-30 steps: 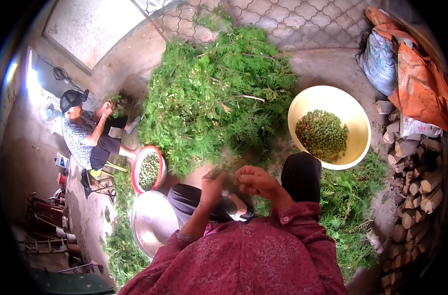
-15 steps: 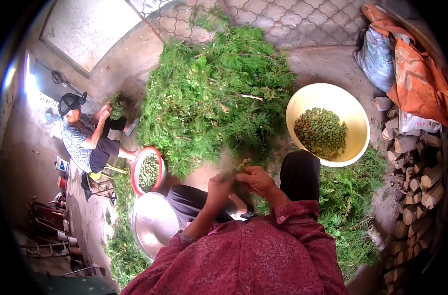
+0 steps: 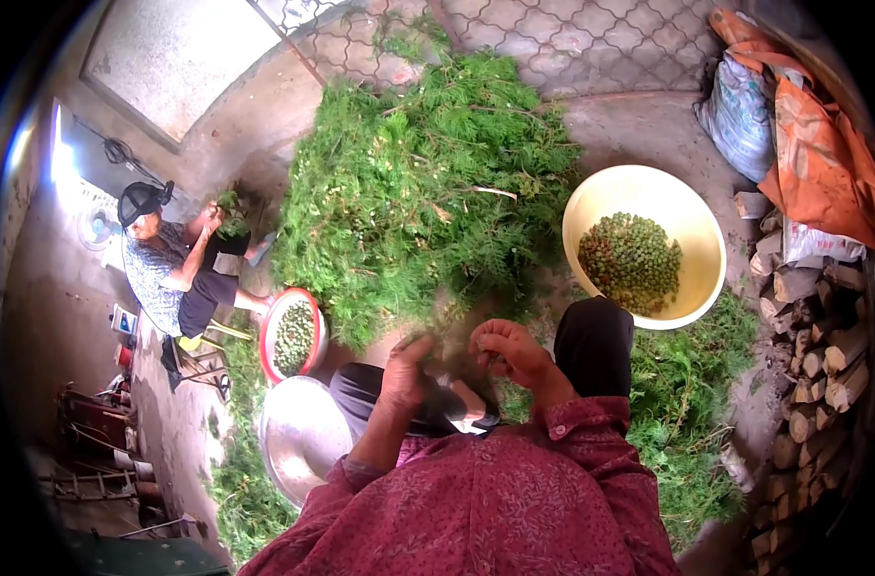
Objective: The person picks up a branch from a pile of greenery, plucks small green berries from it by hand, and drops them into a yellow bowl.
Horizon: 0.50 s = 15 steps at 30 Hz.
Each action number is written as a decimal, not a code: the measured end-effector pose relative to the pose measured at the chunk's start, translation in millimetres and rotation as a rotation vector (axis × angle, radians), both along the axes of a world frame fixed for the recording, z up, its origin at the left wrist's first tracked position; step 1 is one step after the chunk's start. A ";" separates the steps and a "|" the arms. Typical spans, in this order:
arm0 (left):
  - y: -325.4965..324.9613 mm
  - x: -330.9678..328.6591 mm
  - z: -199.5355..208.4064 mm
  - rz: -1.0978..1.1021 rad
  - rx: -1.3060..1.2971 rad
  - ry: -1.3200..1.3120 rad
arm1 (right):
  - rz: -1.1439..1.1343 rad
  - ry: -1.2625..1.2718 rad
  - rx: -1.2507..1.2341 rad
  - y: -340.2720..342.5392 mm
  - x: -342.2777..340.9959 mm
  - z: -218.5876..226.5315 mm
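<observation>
My left hand (image 3: 406, 374) is closed, thumb upward, above my left knee; whatever its fingers hold, if anything, does not show clearly. A short gap to the right, my right hand (image 3: 516, 353) has its fingers curled inward toward the palm, and I cannot make out what is in them. Just beyond both hands lies a large heap of green leafy branches (image 3: 408, 192). Right of the heap, past my right knee, stands a wide cream basin (image 3: 692, 216) holding a mound of small green seed cones (image 3: 634, 259), some of them brownish.
At left, a seated person (image 3: 168, 259) holds a green sprig (image 3: 232, 216). Near them stand a red-rimmed basin (image 3: 267, 336) of green cones and a metal bowl (image 3: 303, 437). Stacked firewood (image 3: 812, 384) and an orange sack (image 3: 816, 154) line the right side. More cut greenery (image 3: 682, 413) covers the floor.
My hands, together around a small green sprig before, have moved apart, the left one to the left and the right one slightly right. The sprig no longer shows clearly between them.
</observation>
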<state>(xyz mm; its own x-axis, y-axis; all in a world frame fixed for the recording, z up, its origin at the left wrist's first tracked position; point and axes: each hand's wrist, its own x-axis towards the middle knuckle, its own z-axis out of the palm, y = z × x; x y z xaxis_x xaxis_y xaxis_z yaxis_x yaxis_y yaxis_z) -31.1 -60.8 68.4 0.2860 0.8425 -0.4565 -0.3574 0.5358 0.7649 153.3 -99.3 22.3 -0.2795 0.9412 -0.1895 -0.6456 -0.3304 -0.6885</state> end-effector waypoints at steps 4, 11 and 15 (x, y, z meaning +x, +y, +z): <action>-1.5 -2.1 -4.8 -0.112 -0.058 -0.097 | -0.109 0.018 -0.045 2.9 -1.5 2.8; -8.6 6.2 4.8 -0.263 -0.066 0.057 | -0.009 0.126 0.016 -0.5 -4.3 -1.9; -13.4 11.9 12.4 -0.302 -0.071 0.121 | 0.053 0.158 0.067 -5.5 -1.8 11.1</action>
<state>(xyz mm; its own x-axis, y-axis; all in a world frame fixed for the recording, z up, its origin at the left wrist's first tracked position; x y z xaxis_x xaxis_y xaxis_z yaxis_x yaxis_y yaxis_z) -19.2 -74.2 80.9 0.4581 0.6929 -0.5568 -0.0836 0.6572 0.7491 151.5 -104.8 33.5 -0.3502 0.9336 -0.0764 -0.7303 -0.3232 -0.6018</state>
